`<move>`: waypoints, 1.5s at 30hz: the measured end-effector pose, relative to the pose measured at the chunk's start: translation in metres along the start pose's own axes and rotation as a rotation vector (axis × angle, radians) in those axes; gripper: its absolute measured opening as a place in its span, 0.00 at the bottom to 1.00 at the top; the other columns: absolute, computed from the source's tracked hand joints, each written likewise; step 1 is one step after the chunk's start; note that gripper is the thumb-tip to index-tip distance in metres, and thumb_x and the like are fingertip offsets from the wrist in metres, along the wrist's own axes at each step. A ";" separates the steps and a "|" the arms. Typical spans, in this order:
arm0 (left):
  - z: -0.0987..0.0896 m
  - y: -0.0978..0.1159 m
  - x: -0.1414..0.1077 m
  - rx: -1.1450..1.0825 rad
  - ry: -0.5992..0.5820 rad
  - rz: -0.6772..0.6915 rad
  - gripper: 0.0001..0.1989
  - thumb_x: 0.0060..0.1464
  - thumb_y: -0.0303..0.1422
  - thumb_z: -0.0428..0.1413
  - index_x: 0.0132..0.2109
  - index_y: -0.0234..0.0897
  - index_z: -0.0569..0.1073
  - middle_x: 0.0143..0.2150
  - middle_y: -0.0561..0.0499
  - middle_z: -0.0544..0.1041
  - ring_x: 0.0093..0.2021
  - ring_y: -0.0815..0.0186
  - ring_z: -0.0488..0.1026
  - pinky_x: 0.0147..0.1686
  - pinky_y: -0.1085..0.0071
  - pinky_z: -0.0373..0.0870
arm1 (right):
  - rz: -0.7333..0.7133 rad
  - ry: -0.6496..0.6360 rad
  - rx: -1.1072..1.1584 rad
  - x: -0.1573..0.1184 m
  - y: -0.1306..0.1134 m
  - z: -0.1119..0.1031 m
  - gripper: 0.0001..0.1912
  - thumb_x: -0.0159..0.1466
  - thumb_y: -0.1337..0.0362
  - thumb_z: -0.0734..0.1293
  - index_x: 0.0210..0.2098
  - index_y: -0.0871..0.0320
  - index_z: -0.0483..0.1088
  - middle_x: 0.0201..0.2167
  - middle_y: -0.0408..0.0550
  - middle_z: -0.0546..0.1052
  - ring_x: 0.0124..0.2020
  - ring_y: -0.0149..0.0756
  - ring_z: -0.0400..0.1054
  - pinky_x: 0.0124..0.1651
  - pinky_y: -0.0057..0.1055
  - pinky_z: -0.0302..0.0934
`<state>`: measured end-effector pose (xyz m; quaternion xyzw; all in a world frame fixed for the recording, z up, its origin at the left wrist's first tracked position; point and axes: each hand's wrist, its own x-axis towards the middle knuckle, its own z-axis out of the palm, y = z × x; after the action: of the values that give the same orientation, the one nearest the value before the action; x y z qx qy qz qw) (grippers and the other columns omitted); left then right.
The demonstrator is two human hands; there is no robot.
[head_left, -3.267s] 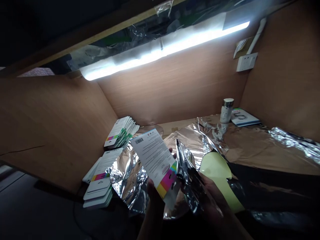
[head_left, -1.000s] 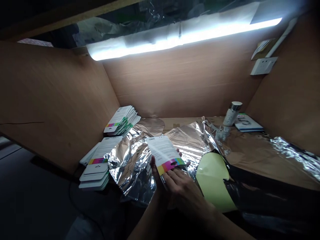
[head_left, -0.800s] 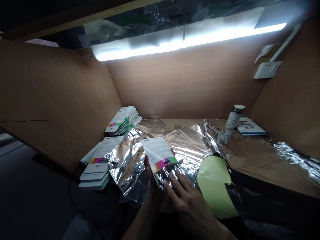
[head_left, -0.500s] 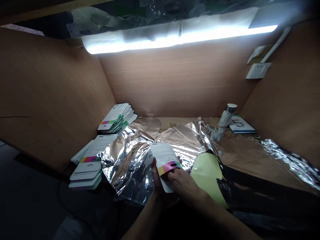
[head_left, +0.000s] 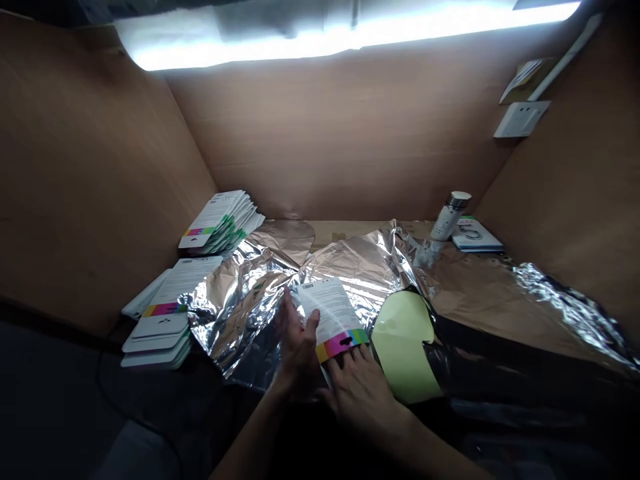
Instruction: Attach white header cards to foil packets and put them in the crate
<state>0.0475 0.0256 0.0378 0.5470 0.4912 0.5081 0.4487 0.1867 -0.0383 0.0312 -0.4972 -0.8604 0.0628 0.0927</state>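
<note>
A white printed cardboard packet [head_left: 330,310] with a rainbow strip and a hang hole lies at a tilt over crinkled silver foil [head_left: 260,293], in front of me. My right hand [head_left: 361,388] is at its near edge, with fingertips tucked under or into the rainbow end, so their tips are hidden. On the packet's left side my left hand [head_left: 299,340] is open, thumb and fingers apart, its thumb close to the packet's edge. A pale yellow-green sheet [head_left: 406,347] rests just right of my right hand.
Similar packets are stacked at the back left [head_left: 215,220], with another pile [head_left: 160,333] nearer me. A white bottle [head_left: 451,217] stands at the back right beside a small book [head_left: 475,235]. Wooden walls enclose the bench; a lit tube [head_left: 340,40] crosses above.
My left hand has let go of the packet and spread open at its left. The right hand's fingers have straightened at the packet's near end. The camera view has tipped downward.
</note>
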 end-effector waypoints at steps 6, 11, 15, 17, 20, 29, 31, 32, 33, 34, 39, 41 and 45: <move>-0.013 -0.024 0.009 1.010 -0.460 0.214 0.28 0.70 0.43 0.47 0.73 0.47 0.59 0.78 0.49 0.50 0.78 0.48 0.38 0.73 0.41 0.38 | -0.130 0.081 0.060 -0.026 -0.007 0.034 0.36 0.66 0.54 0.71 0.67 0.69 0.63 0.65 0.71 0.67 0.67 0.62 0.59 0.70 0.55 0.53; -0.009 -0.032 0.004 1.155 -0.533 0.330 0.30 0.71 0.42 0.47 0.75 0.50 0.53 0.79 0.50 0.47 0.78 0.48 0.38 0.72 0.42 0.44 | -0.261 0.196 0.147 -0.044 0.029 0.012 0.25 0.70 0.61 0.67 0.64 0.64 0.67 0.64 0.63 0.71 0.67 0.54 0.61 0.68 0.51 0.58; -0.028 -0.022 -0.011 1.046 -0.679 0.461 0.32 0.67 0.45 0.52 0.73 0.45 0.58 0.78 0.44 0.48 0.78 0.46 0.39 0.72 0.42 0.48 | -0.342 0.151 0.095 -0.046 0.065 0.008 0.36 0.67 0.60 0.70 0.70 0.64 0.59 0.69 0.65 0.63 0.71 0.60 0.54 0.65 0.56 0.60; -0.041 -0.020 -0.022 0.987 -0.716 0.495 0.39 0.58 0.55 0.59 0.69 0.39 0.64 0.78 0.39 0.49 0.77 0.40 0.38 0.71 0.38 0.49 | -0.380 0.177 0.148 -0.047 0.074 0.013 0.29 0.69 0.60 0.69 0.66 0.63 0.64 0.67 0.62 0.67 0.71 0.57 0.55 0.65 0.55 0.60; -0.055 -0.025 -0.039 0.928 -0.678 0.514 0.39 0.48 0.60 0.65 0.56 0.34 0.73 0.75 0.34 0.55 0.76 0.33 0.41 0.69 0.33 0.50 | -0.340 0.258 0.290 -0.048 0.076 0.020 0.11 0.72 0.65 0.66 0.52 0.58 0.73 0.63 0.56 0.73 0.70 0.52 0.58 0.64 0.51 0.60; -0.043 -0.030 -0.044 0.751 -0.393 0.296 0.16 0.68 0.35 0.53 0.33 0.39 0.79 0.63 0.45 0.75 0.68 0.52 0.66 0.66 0.49 0.67 | 0.289 0.309 0.401 -0.024 0.048 0.015 0.08 0.69 0.60 0.69 0.35 0.56 0.69 0.35 0.48 0.77 0.42 0.45 0.68 0.51 0.45 0.55; -0.040 -0.026 -0.044 0.774 -0.372 0.257 0.18 0.67 0.36 0.54 0.29 0.39 0.78 0.63 0.44 0.74 0.64 0.52 0.70 0.64 0.50 0.69 | 0.333 0.255 0.374 -0.020 0.045 0.014 0.06 0.69 0.60 0.69 0.38 0.55 0.71 0.36 0.48 0.77 0.42 0.45 0.68 0.52 0.45 0.53; -0.039 -0.025 -0.043 0.785 -0.367 0.255 0.17 0.67 0.36 0.54 0.29 0.38 0.78 0.62 0.43 0.74 0.63 0.52 0.71 0.63 0.51 0.70 | 0.338 0.235 0.360 -0.019 0.044 0.014 0.05 0.69 0.60 0.68 0.39 0.55 0.71 0.37 0.48 0.77 0.42 0.45 0.67 0.52 0.44 0.52; -0.038 -0.024 -0.042 0.793 -0.362 0.260 0.17 0.66 0.36 0.55 0.29 0.38 0.79 0.61 0.43 0.74 0.62 0.52 0.71 0.63 0.51 0.70 | 0.337 0.219 0.342 -0.018 0.043 0.014 0.05 0.69 0.60 0.68 0.39 0.55 0.71 0.37 0.48 0.77 0.42 0.45 0.67 0.51 0.44 0.52; -0.037 -0.025 -0.041 0.800 -0.356 0.268 0.16 0.65 0.35 0.55 0.29 0.38 0.79 0.60 0.42 0.74 0.60 0.52 0.71 0.62 0.50 0.71 | 0.336 0.210 0.321 -0.017 0.043 0.014 0.05 0.70 0.60 0.67 0.40 0.55 0.71 0.38 0.49 0.77 0.42 0.45 0.67 0.51 0.44 0.52; -0.033 -0.031 -0.035 0.819 -0.300 0.290 0.15 0.66 0.34 0.55 0.30 0.37 0.78 0.55 0.43 0.76 0.56 0.54 0.72 0.59 0.53 0.73 | 0.402 0.249 0.179 -0.015 0.042 0.015 0.14 0.72 0.55 0.65 0.50 0.59 0.69 0.42 0.56 0.77 0.44 0.50 0.68 0.48 0.44 0.53; -0.033 -0.035 -0.035 0.812 -0.274 0.311 0.15 0.68 0.34 0.53 0.32 0.37 0.77 0.55 0.42 0.76 0.56 0.55 0.72 0.59 0.55 0.73 | 0.435 0.260 0.119 -0.015 0.043 0.015 0.20 0.72 0.51 0.64 0.54 0.61 0.68 0.44 0.60 0.76 0.46 0.54 0.68 0.49 0.45 0.53; -0.039 -0.042 -0.035 0.877 -0.271 0.411 0.11 0.68 0.32 0.52 0.51 0.36 0.77 0.57 0.40 0.75 0.56 0.53 0.70 0.57 0.54 0.73 | 0.358 0.241 0.218 -0.016 0.039 0.018 0.18 0.74 0.59 0.62 0.59 0.62 0.65 0.49 0.59 0.77 0.47 0.50 0.69 0.52 0.46 0.54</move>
<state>0.0055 -0.0042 -0.0050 0.8308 0.4777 0.2560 0.1268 0.2234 -0.0327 0.0040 -0.6329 -0.7293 0.1107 0.2351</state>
